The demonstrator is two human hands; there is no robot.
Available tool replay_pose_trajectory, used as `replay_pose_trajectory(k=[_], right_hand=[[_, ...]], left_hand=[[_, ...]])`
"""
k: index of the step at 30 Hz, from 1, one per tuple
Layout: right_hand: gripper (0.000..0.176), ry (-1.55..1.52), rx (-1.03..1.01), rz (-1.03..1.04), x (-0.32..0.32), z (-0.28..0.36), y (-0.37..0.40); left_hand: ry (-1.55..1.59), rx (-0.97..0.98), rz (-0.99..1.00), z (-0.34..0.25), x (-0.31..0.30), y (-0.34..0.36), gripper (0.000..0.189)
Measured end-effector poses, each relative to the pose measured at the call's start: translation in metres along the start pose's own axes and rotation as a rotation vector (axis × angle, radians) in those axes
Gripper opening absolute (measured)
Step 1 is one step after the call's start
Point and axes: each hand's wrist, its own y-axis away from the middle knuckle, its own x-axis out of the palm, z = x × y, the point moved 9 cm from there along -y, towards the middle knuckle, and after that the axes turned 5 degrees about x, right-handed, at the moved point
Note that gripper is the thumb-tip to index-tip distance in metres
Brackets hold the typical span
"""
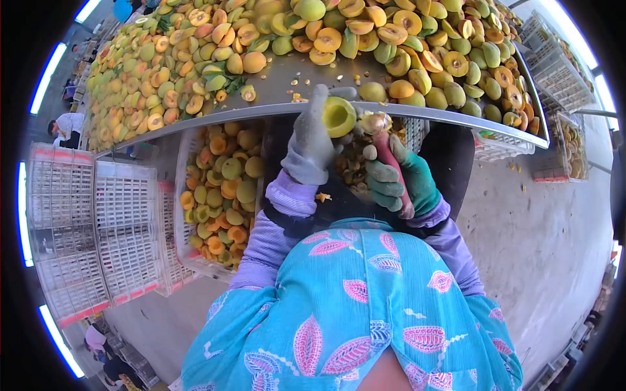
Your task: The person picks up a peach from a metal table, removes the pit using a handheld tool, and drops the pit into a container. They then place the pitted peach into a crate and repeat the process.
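My left hand, in a pale grey glove, grips a hollowed yellow-green peach half with its scooped side facing up. My right hand, in a green and grey glove, is wrapped round the pink handle of a pitting tool. Pale, wet-looking pulp or a pit sits at the tool's head and hides its shape. The tool's head is just right of the peach half, with a small gap between them. Both hands are at the near edge of a metal table.
Halved peaches are heaped across the table. A crate of hollowed halves stands below on the left, beside stacked white crates. Pits and scraps lie between my legs. More crates stand at right; other people are far left.
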Motion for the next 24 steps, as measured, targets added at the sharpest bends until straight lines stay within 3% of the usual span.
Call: replay_pose_trajectory(k=[1,2,4,5,7,8,9,10,12,14,17,18,20,21,22,24], right_hand=[[0.042,0.403,-0.039,-0.548,-0.033,0.016,0.023],[0.034,1.081,0.113,-0.815,-0.068,0.039,0.043],[0.028,1.814,-0.415,-0.920,-0.048,0.053,0.044],[0.028,1.876,-0.505,-0.876,-0.039,0.047,0.042],[0.029,1.998,-0.700,-0.770,0.022,0.032,0.013],[0.030,2.073,-0.658,-0.818,0.022,0.028,0.001],[0.031,2.148,-0.613,-0.864,0.020,0.024,-0.009],[0.033,2.223,-0.564,-0.908,0.018,0.020,-0.016],[0.033,2.237,-0.534,-0.863,0.017,0.013,-0.025],[0.031,2.217,-0.497,-0.788,0.015,0.003,-0.030],[0.026,2.122,-0.705,-0.557,0.027,-0.007,-0.031],[0.025,1.790,-0.442,-0.564,0.011,-0.001,-0.034],[0.023,1.103,0.069,-0.508,-0.003,-0.019,-0.033],[0.022,0.993,0.048,-0.524,0.000,-0.018,-0.027],[0.020,0.885,0.024,-0.545,-0.002,-0.014,-0.017],[0.019,0.834,-0.158,-0.732,-0.030,0.019,0.015]], left_hand=[[0.108,0.001,0.006,-0.001,-0.002,-0.001,0.049],[0.211,0.000,0.013,-0.001,-0.005,-0.002,0.049],[0.411,-0.016,0.026,0.005,-0.015,-0.004,0.049],[0.416,0.045,0.126,0.004,-0.014,-0.003,0.043],[-0.454,0.514,0.110,-0.028,-0.011,0.012,0.035],[-0.898,0.742,0.094,-0.041,0.002,0.023,0.032],[-0.679,0.639,0.066,-0.033,-0.007,0.017,0.030],[-0.704,0.669,0.067,-0.033,-0.007,0.017,0.030],[-0.753,0.724,0.056,-0.034,-0.010,0.019,0.029],[-0.544,0.570,0.016,-0.025,-0.023,0.011,0.030],[-0.226,0.376,0.023,-0.021,-0.017,0.013,0.039],[-0.005,0.291,0.045,-0.015,-0.015,0.013,0.037],[-0.156,0.419,-0.035,-0.022,-0.029,0.027,0.034],[-0.693,0.773,-0.117,-0.044,-0.048,0.046,0.030],[-1.221,1.094,-0.432,-0.058,-0.068,0.074,0.028],[-0.545,0.808,-0.568,-0.082,-0.150,0.099,0.028]])
